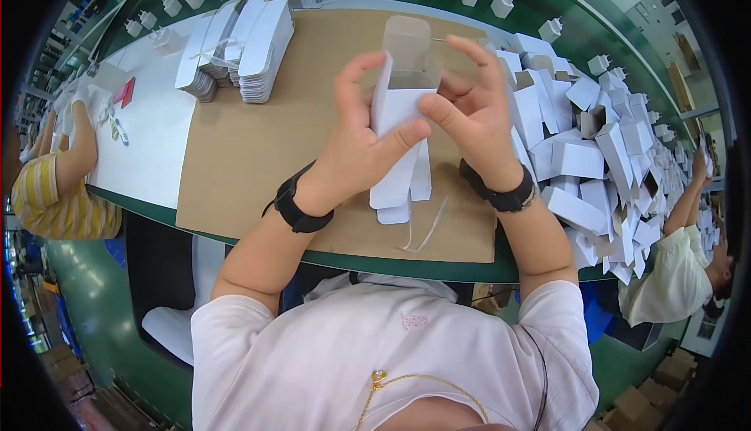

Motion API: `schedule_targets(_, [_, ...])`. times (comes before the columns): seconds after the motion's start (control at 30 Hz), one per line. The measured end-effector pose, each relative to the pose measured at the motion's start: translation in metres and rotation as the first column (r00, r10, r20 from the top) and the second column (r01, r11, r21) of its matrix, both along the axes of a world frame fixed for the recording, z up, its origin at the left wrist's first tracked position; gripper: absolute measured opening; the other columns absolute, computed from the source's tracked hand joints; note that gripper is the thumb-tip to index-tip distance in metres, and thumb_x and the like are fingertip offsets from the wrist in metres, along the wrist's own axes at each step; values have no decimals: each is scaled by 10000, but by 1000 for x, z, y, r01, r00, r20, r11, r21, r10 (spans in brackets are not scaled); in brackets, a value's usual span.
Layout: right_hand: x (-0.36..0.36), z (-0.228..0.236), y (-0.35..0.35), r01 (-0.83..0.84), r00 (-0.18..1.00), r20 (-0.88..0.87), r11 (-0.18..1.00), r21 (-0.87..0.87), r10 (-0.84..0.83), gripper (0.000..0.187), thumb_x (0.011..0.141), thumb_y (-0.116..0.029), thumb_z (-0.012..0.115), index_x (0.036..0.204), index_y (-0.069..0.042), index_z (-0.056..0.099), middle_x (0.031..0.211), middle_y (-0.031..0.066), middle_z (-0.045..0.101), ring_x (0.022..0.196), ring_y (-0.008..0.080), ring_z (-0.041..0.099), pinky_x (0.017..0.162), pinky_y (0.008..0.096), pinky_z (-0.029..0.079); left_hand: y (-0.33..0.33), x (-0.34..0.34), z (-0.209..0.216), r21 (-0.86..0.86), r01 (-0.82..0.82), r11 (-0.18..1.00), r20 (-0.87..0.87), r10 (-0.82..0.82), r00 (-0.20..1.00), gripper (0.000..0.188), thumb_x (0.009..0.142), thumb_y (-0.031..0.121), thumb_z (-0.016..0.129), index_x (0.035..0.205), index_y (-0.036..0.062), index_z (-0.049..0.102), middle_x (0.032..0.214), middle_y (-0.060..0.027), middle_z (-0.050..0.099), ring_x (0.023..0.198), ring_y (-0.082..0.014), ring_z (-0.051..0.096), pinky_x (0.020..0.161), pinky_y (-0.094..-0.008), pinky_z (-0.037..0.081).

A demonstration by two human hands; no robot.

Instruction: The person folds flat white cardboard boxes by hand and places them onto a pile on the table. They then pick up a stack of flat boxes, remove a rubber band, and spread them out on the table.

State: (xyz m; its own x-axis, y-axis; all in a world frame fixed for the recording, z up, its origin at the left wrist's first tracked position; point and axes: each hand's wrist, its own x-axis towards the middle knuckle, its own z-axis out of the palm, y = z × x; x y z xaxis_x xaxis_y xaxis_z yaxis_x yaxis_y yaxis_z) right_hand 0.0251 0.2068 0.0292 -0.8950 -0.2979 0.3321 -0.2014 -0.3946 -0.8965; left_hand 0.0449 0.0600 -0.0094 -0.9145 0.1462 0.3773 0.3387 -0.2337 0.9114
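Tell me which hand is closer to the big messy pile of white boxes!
Right. The right hand is just left of the pile; the left hand is farther away, on the left side of the open box.

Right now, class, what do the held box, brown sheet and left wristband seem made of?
Box: apparently paperboard, smooth white outside, duller inside, with thin folding flaps. Brown sheet: probably kraft paper or cardboard, matt and plain tan. Left wristband: black, perhaps fabric or rubber; its curve suggests flexibility.
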Motion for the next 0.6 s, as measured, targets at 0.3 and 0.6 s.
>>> schedule_targets(0.3, [-2,-22,9,-141,989,-22,972,188,148,173,915,-168,527,1026,-36,544,802,-11,516,783,87,520,689,198,420,-4,0,9,139,209,968,295,-242,924,492,904,349,524,1200,110,211,954,-110,546,775,-156,589,640,-267,482])
schedule_targets(0.6, [-14,-18,18,25,964,-265,974,227,37,336,866,-99,582,1180,3,519,1127,171,591,1028,206,568,837,296,468,-14,-3,8,26,290,957,278,-285,917,667,898,356,534,1316,103,80,970,-135,558,806,-169,595,703,-285,484])
